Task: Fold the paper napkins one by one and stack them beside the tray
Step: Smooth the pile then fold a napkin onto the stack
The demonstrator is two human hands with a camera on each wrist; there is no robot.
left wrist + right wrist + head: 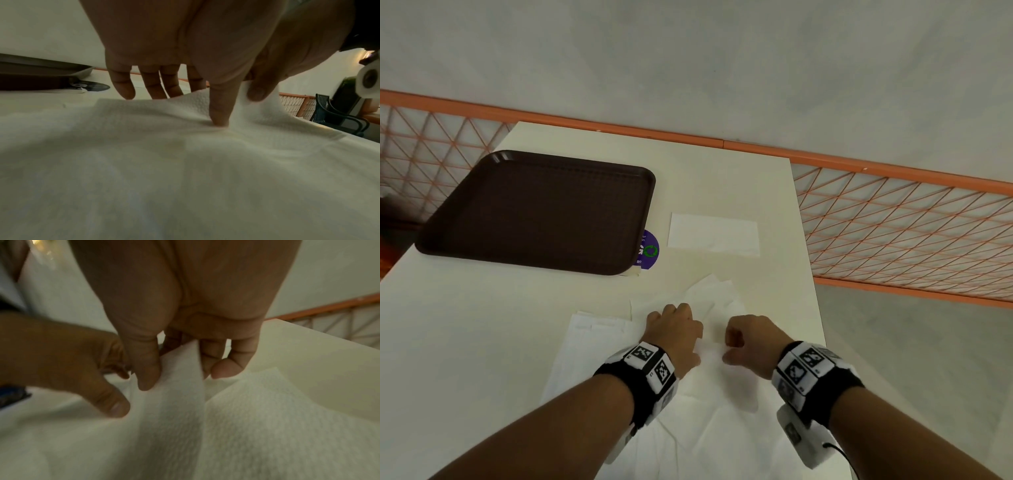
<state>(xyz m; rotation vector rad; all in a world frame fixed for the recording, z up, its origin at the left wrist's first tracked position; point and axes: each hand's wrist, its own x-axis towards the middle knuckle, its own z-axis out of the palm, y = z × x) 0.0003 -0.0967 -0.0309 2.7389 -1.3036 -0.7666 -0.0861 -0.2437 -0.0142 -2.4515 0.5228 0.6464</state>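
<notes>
A loose white napkin (717,296) lies crumpled on the cream table (482,325), on top of other unfolded napkins (592,353). My left hand (679,325) sits on its left part. In the left wrist view the thumb (219,118) presses the paper down while the fingers (160,91) reach behind a raised ridge. My right hand (738,344) pinches an upright fold of the same napkin (185,369) between thumb (148,379) and fingers. One folded napkin (714,238) lies flat to the right of the empty brown tray (534,212).
A purple round sticker (650,249) shows from under the tray's near right corner. The table's right edge (808,267) runs close to my right hand. An orange mesh railing (893,219) runs behind and to the right, and a dark chair (333,116) stands beyond it.
</notes>
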